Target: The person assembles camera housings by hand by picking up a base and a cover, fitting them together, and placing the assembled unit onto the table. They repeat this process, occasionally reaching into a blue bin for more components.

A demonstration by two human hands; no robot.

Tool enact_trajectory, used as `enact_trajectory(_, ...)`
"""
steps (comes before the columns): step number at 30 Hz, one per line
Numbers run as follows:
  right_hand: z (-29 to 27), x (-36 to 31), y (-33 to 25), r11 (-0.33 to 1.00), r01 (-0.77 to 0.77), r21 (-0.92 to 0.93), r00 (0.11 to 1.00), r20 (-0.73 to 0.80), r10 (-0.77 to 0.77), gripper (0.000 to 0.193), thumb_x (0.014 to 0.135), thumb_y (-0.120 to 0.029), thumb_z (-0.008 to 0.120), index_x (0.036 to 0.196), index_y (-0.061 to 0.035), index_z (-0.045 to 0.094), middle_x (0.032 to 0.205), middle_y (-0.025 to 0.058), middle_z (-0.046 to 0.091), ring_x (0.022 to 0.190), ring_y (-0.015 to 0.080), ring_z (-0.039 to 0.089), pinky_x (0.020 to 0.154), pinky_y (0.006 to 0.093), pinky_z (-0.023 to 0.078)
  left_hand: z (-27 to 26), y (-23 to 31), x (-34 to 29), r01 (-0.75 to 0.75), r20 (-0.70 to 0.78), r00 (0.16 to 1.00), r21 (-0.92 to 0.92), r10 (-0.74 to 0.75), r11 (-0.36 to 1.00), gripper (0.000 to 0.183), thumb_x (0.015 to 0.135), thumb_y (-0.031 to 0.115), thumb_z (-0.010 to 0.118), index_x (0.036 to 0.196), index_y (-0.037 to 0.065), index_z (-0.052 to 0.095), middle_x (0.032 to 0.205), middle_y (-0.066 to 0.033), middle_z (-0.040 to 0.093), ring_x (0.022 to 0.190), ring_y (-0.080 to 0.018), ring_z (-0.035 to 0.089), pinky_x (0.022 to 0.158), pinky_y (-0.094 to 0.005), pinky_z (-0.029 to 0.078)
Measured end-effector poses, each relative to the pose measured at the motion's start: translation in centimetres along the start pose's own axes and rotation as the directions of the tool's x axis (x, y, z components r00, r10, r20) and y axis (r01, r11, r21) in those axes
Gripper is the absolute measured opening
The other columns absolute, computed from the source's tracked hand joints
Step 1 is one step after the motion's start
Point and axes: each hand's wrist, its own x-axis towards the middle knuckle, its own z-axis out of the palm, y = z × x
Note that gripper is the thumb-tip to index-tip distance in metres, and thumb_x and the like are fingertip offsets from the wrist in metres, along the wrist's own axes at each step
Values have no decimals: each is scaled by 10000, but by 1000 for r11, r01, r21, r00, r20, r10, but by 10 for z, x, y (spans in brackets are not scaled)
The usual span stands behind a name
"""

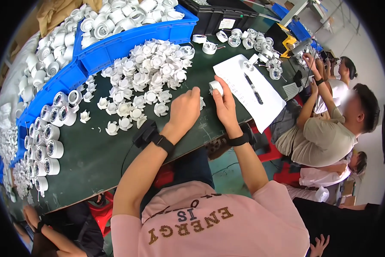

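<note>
My right hand (226, 103) grips a short white cylindrical housing (216, 88) between thumb and fingers, above the table's front part. Just left of it, my left hand (185, 110) is closed, its fingers curled under; whatever it holds, if anything, is hidden. A small white part (202, 103) shows at the edge of that hand; I cannot tell whether it is held or lies on the table. Beyond my left hand spreads a heap of white bladed fan wheels (151, 70), with loose ones nearer me. A paper sheet (271, 105) bearing a black pen (254, 89) lies to the right.
Blue bins (136, 38) full of white housings stand at the back left. Stacked white round units (51, 147) line the table's left side. More units with wires (261, 45) lie at the back right, near a black crate (226, 19). Co-workers (325, 132) sit along the right.
</note>
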Motion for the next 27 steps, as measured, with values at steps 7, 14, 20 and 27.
enact_trajectory(7, -2, -1, -13, 959, 224, -172, 961, 203, -188, 389, 973, -169, 456, 1341, -45, 477, 1236, 145, 486, 1122, 255, 476, 993, 331, 358, -30, 2, -16, 9, -159, 987, -12, -10, 1000, 136, 863, 106, 567, 966, 19, 554, 813, -152, 591, 721, -331, 609, 570, -430, 476)
enact_trajectory(14, 4, -3, -28, 910, 324, -258, 900, 379, -213, 415, 973, -218, 427, 1347, -44, 477, 1256, 182, 450, 1165, 327, 432, 1032, 378, 318, -87, 23, -105, 242, 36, 969, -351, -245, 904, 172, 839, 24, 590, 1009, 8, 570, 789, -118, 583, 586, -259, 566, 525, -353, 444)
enact_trajectory(20, 11, -2, -27, 877, 360, -319, 893, 391, -224, 403, 937, -136, 463, 1334, -77, 496, 1209, 187, 465, 1083, 339, 441, 974, 391, 356, -90, 13, -126, 267, -86, 936, -464, -343, 845, 158, 833, -15, 592, 991, -8, 596, 779, -104, 590, 541, -191, 521, 519, -296, 433)
enact_trajectory(27, 11, -2, -28, 874, 343, -345, 900, 386, -201, 402, 938, -131, 460, 1333, -69, 495, 1209, 192, 460, 1065, 329, 440, 970, 387, 349, -86, 13, -127, 249, -88, 943, -456, -322, 855, 142, 840, -24, 588, 981, -8, 595, 744, -75, 558, 564, -135, 508, 502, -258, 393)
